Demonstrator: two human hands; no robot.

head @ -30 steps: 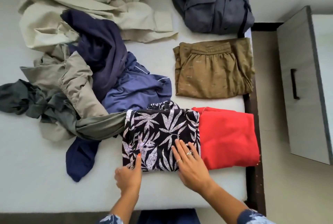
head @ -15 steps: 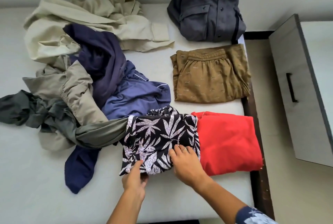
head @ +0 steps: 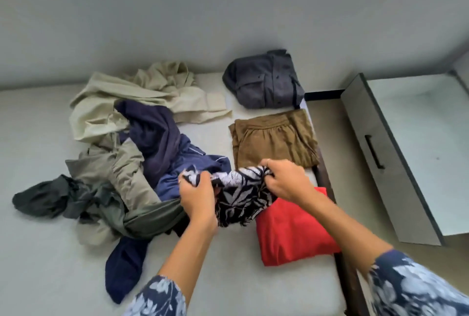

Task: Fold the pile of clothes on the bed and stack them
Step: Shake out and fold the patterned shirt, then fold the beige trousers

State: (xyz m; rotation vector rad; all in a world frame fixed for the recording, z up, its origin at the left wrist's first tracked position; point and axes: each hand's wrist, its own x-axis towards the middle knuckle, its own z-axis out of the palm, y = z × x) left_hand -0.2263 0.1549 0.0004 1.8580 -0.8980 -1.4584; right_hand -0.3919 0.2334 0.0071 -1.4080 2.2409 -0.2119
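Note:
A black garment with a white leaf print hangs bunched above the bed, lifted off the mattress. My left hand grips its left end and my right hand grips its right end. Below it lies a folded red garment. Behind that are a folded brown garment and a folded dark grey shirt. On the left a loose pile holds a beige garment, a navy one, a blue one, an olive one and a dark green one.
The bed has a pale grey cover and a dark frame edge on the right. A grey cabinet with a black handle stands to the right of the bed. A plain wall rises behind.
Both hands went from pressing the leaf-print garment flat to gripping it and lifting it off the bed, so it is now bunched. My view has pulled back and tilted up.

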